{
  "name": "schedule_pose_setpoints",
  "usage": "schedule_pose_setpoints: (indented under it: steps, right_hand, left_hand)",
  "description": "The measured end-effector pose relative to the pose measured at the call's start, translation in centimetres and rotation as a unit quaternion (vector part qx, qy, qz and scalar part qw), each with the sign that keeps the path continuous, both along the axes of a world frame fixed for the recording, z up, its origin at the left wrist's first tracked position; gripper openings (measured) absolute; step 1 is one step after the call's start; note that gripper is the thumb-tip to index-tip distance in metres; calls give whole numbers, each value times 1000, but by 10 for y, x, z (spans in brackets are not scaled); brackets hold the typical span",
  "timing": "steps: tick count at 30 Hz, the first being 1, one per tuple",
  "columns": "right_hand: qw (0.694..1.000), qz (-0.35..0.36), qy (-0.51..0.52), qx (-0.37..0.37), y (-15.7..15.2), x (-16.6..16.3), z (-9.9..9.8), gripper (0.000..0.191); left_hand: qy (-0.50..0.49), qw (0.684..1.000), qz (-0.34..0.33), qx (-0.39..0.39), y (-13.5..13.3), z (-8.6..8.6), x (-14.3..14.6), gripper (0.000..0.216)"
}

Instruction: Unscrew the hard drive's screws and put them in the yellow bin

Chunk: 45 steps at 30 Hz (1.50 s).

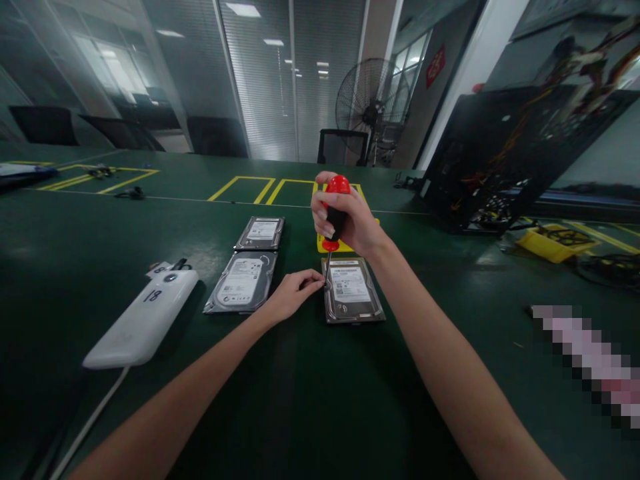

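Observation:
My right hand is wrapped round the red and black handle of a screwdriver, held upright. Its thin shaft reaches down to the left edge of a hard drive lying label up on the green table. Beside that edge, at the screwdriver's tip, my left hand has its thumb and forefinger pinched together; whatever is between them is too small to make out. Further left lie two more hard drives, a nearer one and a farther one, end to end. Behind my right hand a yellow item is partly hidden.
A white power bank marked 18, with a cable, lies at the left. On the right stand a black computer case with loose wires and a yellow tray holding dark parts. Yellow tape outlines mark the green table.

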State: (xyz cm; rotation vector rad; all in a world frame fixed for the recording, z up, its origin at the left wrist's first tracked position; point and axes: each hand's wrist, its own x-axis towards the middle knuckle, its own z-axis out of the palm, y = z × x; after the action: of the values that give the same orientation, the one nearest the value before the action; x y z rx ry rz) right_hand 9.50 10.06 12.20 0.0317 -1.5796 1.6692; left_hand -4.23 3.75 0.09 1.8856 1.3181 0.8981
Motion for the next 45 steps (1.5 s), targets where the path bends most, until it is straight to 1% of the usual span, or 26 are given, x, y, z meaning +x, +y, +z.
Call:
schedule_pose_setpoints:
  steps: [7, 19, 28, 33, 38, 45]
  right_hand:
    - [1000, 13, -5, 27, 0, -1, 0, 30]
    - [1000, 7, 4, 30, 1, 0, 1, 22]
    - [1000, -7, 4, 22, 3, -1, 1, 25]
    - [999, -12, 16, 26, 3, 0, 2, 25]
    - [999, -38, 6, 20, 0, 1, 5, 28]
    - [999, -42, 9, 19, -1, 2, 5, 27]
  left_hand:
    - [13, 1000, 16, 9, -4, 1, 2, 27]
    - [21, 1000, 12, 18, -5, 4, 3, 24]
    - [10, 999, 6, 32, -4, -2, 2, 21]
    - [16, 999, 10, 30, -5, 2, 3, 20]
    - [15, 1000, 9, 24, -7, 3, 3, 20]
    - [-3, 1000, 9, 13, -8, 4, 1, 23]
